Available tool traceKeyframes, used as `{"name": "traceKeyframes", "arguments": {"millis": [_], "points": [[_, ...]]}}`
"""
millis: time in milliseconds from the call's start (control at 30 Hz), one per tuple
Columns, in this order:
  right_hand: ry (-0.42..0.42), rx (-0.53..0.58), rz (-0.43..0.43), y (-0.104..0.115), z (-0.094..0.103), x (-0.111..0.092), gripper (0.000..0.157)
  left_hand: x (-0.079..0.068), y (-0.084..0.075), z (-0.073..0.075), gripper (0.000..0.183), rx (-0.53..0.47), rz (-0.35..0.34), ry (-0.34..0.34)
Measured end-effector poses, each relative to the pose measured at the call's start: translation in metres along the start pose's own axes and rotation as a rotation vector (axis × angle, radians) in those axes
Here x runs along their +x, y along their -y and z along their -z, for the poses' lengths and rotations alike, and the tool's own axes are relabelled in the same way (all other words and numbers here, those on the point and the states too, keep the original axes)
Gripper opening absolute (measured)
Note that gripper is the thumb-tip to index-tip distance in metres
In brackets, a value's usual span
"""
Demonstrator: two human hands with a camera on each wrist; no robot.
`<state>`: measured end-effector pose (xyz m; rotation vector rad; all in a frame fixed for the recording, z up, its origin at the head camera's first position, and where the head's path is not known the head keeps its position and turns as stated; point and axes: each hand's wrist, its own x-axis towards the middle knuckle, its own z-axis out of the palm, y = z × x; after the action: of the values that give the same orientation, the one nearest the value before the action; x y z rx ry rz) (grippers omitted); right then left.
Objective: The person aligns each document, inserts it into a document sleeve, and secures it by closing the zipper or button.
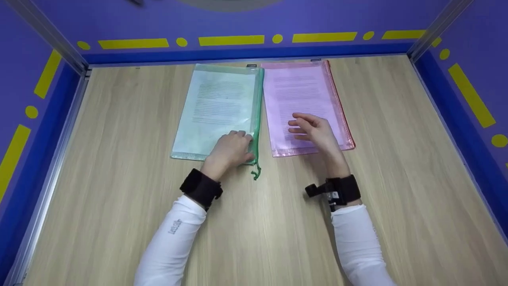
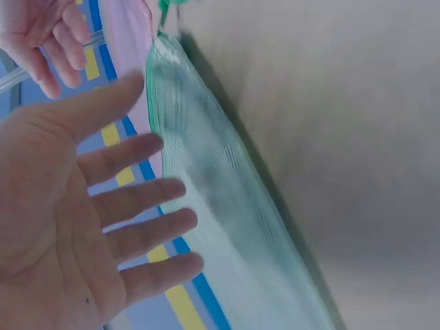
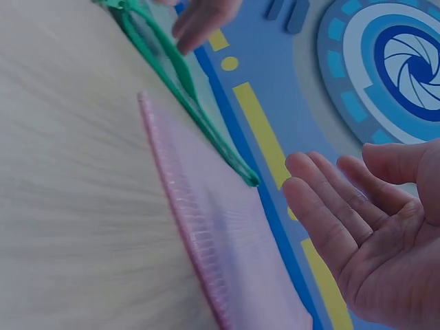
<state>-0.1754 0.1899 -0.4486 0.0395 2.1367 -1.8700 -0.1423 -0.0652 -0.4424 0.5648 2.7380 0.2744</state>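
Note:
A green mesh zipper pouch point(image 1: 222, 131) with a printed sheet inside lies flat on the left. Its green zipper edge point(image 1: 260, 91) runs down the right side and ends in a green cord pull point(image 1: 256, 172). Over the pouch's lower right corner is my left hand point(image 1: 230, 149), fingers spread and straight in the left wrist view, holding nothing. A pink zipper pouch point(image 1: 295, 87), also with a printed sheet, lies alongside, red zipper on its right. My right hand point(image 1: 317, 129) hovers above its lower part, palm turned inward, fingers relaxed and slightly bent around nothing.
The pouches lie toward the far side of a wood-grain table point(image 1: 270, 238). Blue-purple panels with yellow marks, such as the back wall point(image 1: 230, 24), enclose it at the back and both sides. Black straps point(image 1: 200, 188) sit on both wrists.

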Motion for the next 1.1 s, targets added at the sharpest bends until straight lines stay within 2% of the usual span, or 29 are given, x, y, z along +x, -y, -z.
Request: {"name": "traceKeyframes", "arguments": {"millis": [267, 433, 667, 1100], "points": [[-0.008, 0.004, -0.004, -0.001, 0.000, -0.002, 0.044, -0.010, 0.013, -0.004, 0.097, -0.044, 0.014, 0.072], [-0.008, -0.002, -0.018, -0.002, -0.001, 0.000, 0.045, -0.006, 0.015, -0.006, 0.106, -0.041, 0.024, 0.098], [0.006, -0.008, -0.018, -0.002, -0.002, 0.000, 0.045, 0.001, 0.017, -0.008, 0.099, -0.081, 0.042, 0.106], [0.019, -0.026, 0.002, -0.003, -0.004, -0.001, 0.045, -0.003, 0.022, -0.010, 0.067, -0.137, -0.035, 0.090]]}}
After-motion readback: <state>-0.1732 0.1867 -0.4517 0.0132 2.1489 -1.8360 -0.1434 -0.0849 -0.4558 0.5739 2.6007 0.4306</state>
